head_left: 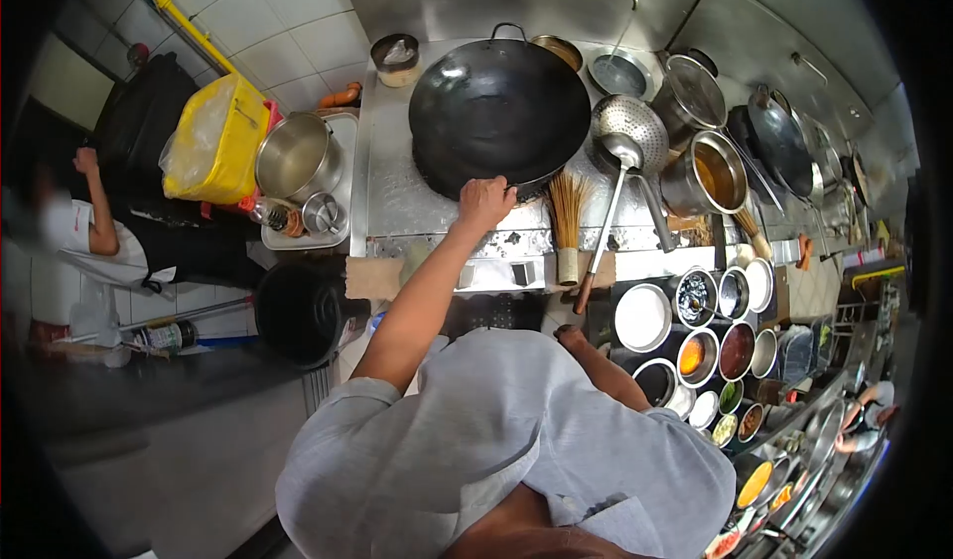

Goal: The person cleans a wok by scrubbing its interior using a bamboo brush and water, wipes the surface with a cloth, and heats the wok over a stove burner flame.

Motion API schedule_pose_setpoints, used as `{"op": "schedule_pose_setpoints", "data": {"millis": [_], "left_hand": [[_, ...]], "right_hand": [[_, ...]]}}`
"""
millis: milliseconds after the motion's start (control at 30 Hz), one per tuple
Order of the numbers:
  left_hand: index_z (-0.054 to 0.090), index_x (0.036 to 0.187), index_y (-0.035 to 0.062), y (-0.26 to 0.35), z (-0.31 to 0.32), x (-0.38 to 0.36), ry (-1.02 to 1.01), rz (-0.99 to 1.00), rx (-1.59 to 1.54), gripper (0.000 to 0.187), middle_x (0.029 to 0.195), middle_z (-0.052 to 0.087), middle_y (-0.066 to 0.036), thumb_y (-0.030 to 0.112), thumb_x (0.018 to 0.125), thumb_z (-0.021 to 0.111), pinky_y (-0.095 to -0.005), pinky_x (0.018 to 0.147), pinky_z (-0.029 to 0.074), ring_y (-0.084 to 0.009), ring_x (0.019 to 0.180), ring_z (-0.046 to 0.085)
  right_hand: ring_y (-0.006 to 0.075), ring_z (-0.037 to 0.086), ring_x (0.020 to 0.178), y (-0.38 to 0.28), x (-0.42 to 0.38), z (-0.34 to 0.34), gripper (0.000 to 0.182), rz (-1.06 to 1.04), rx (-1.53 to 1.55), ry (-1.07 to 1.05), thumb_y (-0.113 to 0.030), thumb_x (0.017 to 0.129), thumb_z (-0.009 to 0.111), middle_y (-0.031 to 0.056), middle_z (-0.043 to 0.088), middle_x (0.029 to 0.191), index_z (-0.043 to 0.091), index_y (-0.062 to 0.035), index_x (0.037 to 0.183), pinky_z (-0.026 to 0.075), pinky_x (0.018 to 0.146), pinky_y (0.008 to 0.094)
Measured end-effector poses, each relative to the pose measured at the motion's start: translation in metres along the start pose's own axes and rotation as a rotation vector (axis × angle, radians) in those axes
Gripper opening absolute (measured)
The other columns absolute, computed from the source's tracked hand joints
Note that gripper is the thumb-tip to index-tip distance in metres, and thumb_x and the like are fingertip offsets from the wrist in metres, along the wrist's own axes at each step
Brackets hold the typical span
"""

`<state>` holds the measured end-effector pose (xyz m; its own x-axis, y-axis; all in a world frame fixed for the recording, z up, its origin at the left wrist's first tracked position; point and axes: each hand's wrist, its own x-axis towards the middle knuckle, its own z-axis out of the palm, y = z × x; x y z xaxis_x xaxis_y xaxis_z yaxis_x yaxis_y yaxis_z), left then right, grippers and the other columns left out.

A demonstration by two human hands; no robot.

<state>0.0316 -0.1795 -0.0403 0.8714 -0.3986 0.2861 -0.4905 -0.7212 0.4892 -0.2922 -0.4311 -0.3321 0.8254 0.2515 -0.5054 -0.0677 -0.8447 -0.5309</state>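
Note:
A large black wok [501, 107] sits on the stove at the back, and its bowl looks dark and bare inside. My left hand [485, 203] is closed at the wok's near rim, where its front handle is. My right hand [571, 338] hangs low by the stove's front edge, below the wooden handle end of a ladle [622, 150]; its fingers are dark and too small to make out. Between my left hand and the ladle stands a bamboo brush [568, 223]. A perforated strainer [631, 132] lies under the ladle's bowl.
Metal pots [717, 174] stand to the right, with several seasoning tubs [642, 318] nearer me. On the left are a steel pot [297, 159], a yellow container [220, 137] and a black bin [298, 313]. Another person [97, 231] stands at far left; others are at far right.

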Motion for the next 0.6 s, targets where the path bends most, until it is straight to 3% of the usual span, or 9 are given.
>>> {"op": "schedule_pose_setpoints", "data": {"millis": [100, 200, 267, 367, 467, 600], "left_hand": [[0.065, 0.074, 0.0036, -0.002, 0.005, 0.001, 0.018, -0.009, 0.018, 0.027, 0.068, 0.066, -0.020, 0.029, 0.084, 0.066, -0.0502, 0.069, 0.052, -0.0388, 0.068, 0.067], [0.065, 0.075, 0.0034, 0.000, 0.007, 0.003, -0.019, -0.030, 0.027, 0.027, 0.070, 0.067, -0.021, 0.028, 0.084, 0.066, -0.0505, 0.070, 0.052, -0.0392, 0.070, 0.067], [0.065, 0.075, 0.0035, 0.000, 0.007, 0.002, -0.039, -0.040, 0.039, 0.026, 0.071, 0.067, -0.021, 0.028, 0.084, 0.066, -0.0502, 0.070, 0.052, -0.0394, 0.071, 0.067], [0.065, 0.075, 0.0034, 0.001, 0.006, 0.002, -0.031, -0.050, 0.028, 0.027, 0.071, 0.067, -0.021, 0.028, 0.084, 0.066, -0.0501, 0.071, 0.052, -0.0399, 0.071, 0.067], [0.065, 0.075, 0.0031, 0.000, 0.008, 0.001, 0.005, -0.033, 0.013, 0.027, 0.070, 0.067, -0.021, 0.028, 0.084, 0.066, -0.0498, 0.071, 0.052, -0.0400, 0.071, 0.067], [0.065, 0.074, 0.0032, 0.000, 0.009, 0.000, 0.021, -0.040, 0.029, 0.027, 0.070, 0.067, -0.021, 0.028, 0.083, 0.066, -0.0495, 0.071, 0.052, -0.0397, 0.070, 0.067]], "right_hand": [[0.0326, 0.066, 0.105, -0.009, -0.005, -0.001, 0.034, 0.179, 0.041, -0.034, -0.031, 0.091, 0.058, 0.0174, 0.070, 0.108, 0.071, -0.0034, 0.106, 0.050, 0.093, 0.0378], [0.0325, 0.063, 0.113, 0.026, 0.004, 0.034, 0.038, 0.145, -0.051, -0.117, -0.034, 0.089, 0.060, 0.0180, 0.068, 0.117, 0.071, -0.0037, 0.110, 0.047, 0.099, 0.0371], [0.0340, 0.061, 0.114, 0.014, -0.009, 0.023, 0.039, 0.256, 0.019, -0.149, -0.034, 0.094, 0.047, 0.0159, 0.065, 0.122, 0.069, -0.0074, 0.113, 0.048, 0.099, 0.0414], [0.0342, 0.058, 0.118, -0.018, -0.027, -0.006, 0.038, 0.447, 0.300, -0.138, -0.031, 0.095, 0.045, 0.0175, 0.063, 0.125, 0.070, -0.0076, 0.112, 0.047, 0.100, 0.0424], [0.0331, 0.058, 0.119, -0.023, -0.030, -0.012, 0.037, 0.367, 0.052, -0.127, -0.030, 0.094, 0.047, 0.0179, 0.062, 0.127, 0.069, -0.0073, 0.114, 0.046, 0.102, 0.0420], [0.0336, 0.058, 0.119, -0.011, -0.025, -0.008, 0.037, 0.192, -0.015, -0.148, -0.029, 0.095, 0.046, 0.0171, 0.063, 0.125, 0.068, -0.0077, 0.115, 0.046, 0.103, 0.0424]]}}
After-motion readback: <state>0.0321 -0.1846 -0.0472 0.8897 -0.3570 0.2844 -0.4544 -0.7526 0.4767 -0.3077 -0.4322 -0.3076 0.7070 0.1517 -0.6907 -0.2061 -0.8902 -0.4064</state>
